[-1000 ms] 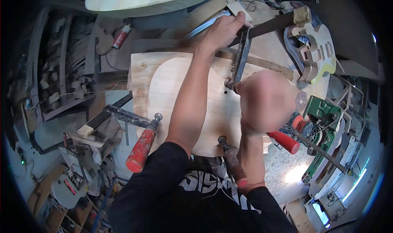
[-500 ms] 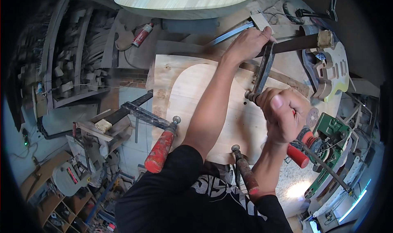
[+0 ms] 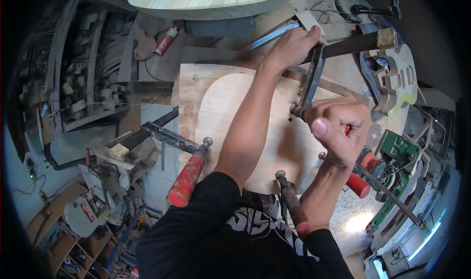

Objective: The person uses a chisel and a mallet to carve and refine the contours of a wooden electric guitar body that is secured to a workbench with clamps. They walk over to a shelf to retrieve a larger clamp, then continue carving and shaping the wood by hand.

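Observation:
A pale wooden board (image 3: 189, 90) with a curved, lighter panel (image 3: 230, 95) on it lies in front of me, held by several bar clamps. My left hand (image 3: 297, 46) grips a bar clamp (image 3: 312, 78) at the far side, where its jaw meets the dark bar; the fingertips are partly hidden. My right hand (image 3: 342, 127) is wrapped round that same clamp's handle, of which a bit of red shows. The clamp's screw end stands at the panel. Nearer me are a red-handled clamp (image 3: 186, 178) at the left, a worn one (image 3: 293, 205) and another red handle (image 3: 357, 185).
A light, thick wooden body (image 3: 211, 6) sits at the far edge. Cut guitar bodies (image 3: 400, 80) lie at the right, near a green machine (image 3: 395, 151). A red spray can (image 3: 167, 41) and racks of wood offcuts (image 3: 78, 90) are at the far left.
My right hand has turned a little on the clamp handle, its thumb now lower and farther left. My left hand keeps its hold. The whole view has shifted slightly.

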